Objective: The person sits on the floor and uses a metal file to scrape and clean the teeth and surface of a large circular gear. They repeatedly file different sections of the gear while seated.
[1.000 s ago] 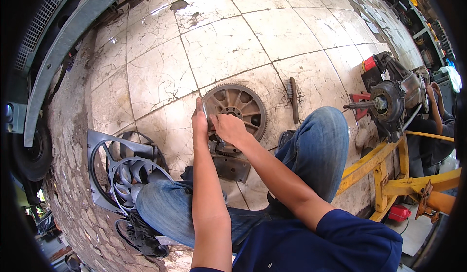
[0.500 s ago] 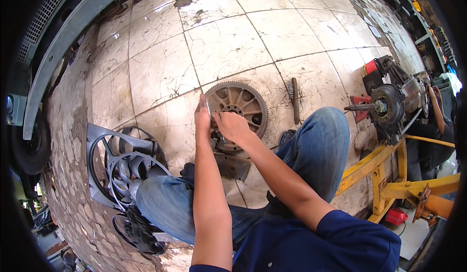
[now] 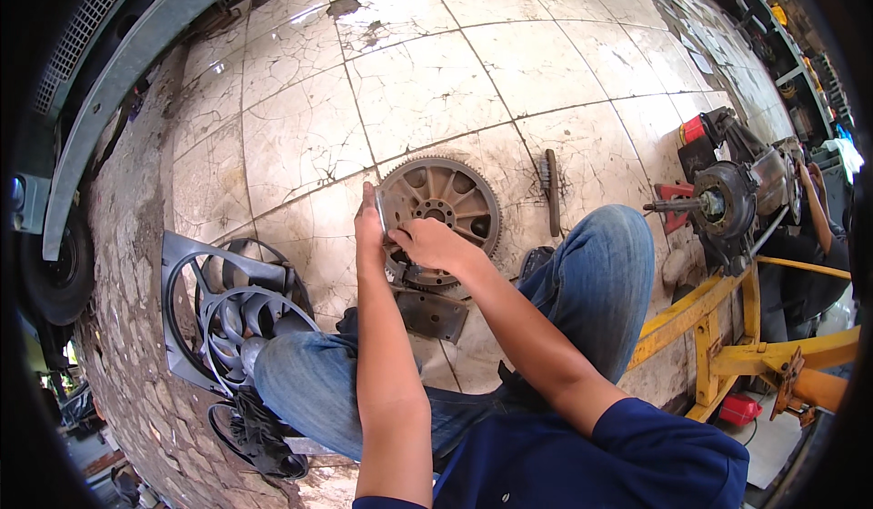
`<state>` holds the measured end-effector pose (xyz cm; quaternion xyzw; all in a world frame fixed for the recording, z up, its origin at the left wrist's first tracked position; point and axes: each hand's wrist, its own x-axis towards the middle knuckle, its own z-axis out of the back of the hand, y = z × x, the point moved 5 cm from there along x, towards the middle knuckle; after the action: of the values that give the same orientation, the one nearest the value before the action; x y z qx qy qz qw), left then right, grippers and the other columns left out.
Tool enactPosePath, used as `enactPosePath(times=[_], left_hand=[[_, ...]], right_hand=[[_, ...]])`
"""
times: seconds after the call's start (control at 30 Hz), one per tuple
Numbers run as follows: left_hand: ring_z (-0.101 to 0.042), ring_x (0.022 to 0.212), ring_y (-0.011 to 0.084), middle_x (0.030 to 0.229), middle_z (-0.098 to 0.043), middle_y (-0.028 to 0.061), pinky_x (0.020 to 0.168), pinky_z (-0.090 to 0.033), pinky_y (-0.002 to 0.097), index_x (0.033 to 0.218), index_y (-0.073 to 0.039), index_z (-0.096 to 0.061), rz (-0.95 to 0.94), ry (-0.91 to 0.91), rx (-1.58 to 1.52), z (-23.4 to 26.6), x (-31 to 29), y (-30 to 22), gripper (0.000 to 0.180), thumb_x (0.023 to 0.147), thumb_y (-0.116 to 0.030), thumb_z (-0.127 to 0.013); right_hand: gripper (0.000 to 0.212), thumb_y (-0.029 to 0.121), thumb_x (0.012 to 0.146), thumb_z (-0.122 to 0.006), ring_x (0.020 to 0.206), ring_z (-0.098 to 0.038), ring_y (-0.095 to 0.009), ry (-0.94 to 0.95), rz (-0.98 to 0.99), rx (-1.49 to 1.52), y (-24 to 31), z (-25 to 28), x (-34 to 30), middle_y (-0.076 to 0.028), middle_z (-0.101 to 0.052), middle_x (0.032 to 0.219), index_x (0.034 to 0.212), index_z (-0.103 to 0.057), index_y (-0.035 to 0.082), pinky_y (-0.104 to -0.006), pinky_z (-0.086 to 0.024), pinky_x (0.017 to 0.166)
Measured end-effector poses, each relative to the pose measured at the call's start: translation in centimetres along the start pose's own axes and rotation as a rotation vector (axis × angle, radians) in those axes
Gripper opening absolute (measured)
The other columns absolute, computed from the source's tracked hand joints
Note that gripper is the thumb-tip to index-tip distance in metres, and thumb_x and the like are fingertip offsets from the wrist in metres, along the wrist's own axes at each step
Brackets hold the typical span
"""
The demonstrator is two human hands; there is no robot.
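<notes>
My left hand (image 3: 368,234) is closed on a thin metal piece with a bright edge (image 3: 381,211), held on its side; its face is turned from view and I cannot tell its exact kind. My right hand (image 3: 431,243) has its fingers curled in against that piece, and whatever they pinch is hidden. Just beyond the hands a brown flywheel (image 3: 464,201) with a toothed rim lies flat on the floor. Nearer to me, a dark metal plate (image 3: 435,314) with holes lies between my feet, partly under other parts.
A wire brush (image 3: 553,195) lies right of the flywheel. At my left leg stands a radiator fan in its shroud (image 3: 182,277). On the right are a yellow steel frame (image 3: 707,363) and a greasy axle assembly (image 3: 727,201), with another person's arm (image 3: 817,204) behind it.
Both hands have shifted slightly left, with the metal piece in the left one. My right fingers have drawn in closer to that piece.
</notes>
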<state>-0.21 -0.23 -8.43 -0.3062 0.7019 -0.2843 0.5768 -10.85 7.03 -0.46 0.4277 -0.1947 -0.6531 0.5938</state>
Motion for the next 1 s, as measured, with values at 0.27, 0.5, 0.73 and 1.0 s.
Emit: enactPosePath(times=[0.27,0.5,0.73,1.0], left_hand=[[-0.058,0.089,0.0214,0.101,-0.062,0.0115,0.08,-0.046,0.0334,0.11,0.001,-0.057,-0.077,-0.086,0.093,-0.4,0.7,0.2,0.069,0.086,-0.062,-0.044],[-0.058,0.097,0.0234,0.11,-0.06,0.0148,0.084,-0.045,0.0339,0.123,0.004,-0.051,-0.042,-0.033,0.014,-0.2,0.3,0.1,0.071,0.087,-0.057,-0.048],[-0.059,0.091,0.0225,0.103,-0.063,0.0127,0.081,-0.046,0.0328,0.115,0.003,-0.057,-0.076,-0.027,0.019,-0.2,0.0,-0.2,0.068,0.087,-0.059,-0.046],[-0.059,0.091,0.0223,0.103,-0.063,0.0127,0.082,-0.045,0.0318,0.116,0.003,-0.057,-0.048,-0.055,0.048,-0.1,0.3,0.1,0.069,0.087,-0.059,-0.046]], right_hand=[[0.041,0.033,0.091,-0.042,0.087,-0.061,-0.039,-0.033,-0.106,-0.042,-3.7,-0.7,0.8,-0.022,-0.064,0.087,0.09,-0.064,-0.002,-0.0455,-0.047,0.079],[0.044,0.034,0.09,-0.044,0.086,-0.062,-0.04,-0.017,-0.101,-0.134,-0.8,-0.3,0.2,-0.027,-0.063,0.084,0.085,-0.064,-0.005,-0.0463,-0.048,0.078],[0.044,0.034,0.09,-0.045,0.085,-0.061,-0.041,-0.016,-0.121,-0.119,-1.3,-1.0,0.5,-0.027,-0.063,0.085,0.084,-0.064,-0.005,-0.0467,-0.048,0.077],[0.043,0.033,0.091,-0.044,0.085,-0.061,-0.04,-0.005,-0.115,-0.131,-0.9,-0.9,0.2,-0.026,-0.063,0.085,0.084,-0.064,-0.005,-0.0464,-0.048,0.078]])
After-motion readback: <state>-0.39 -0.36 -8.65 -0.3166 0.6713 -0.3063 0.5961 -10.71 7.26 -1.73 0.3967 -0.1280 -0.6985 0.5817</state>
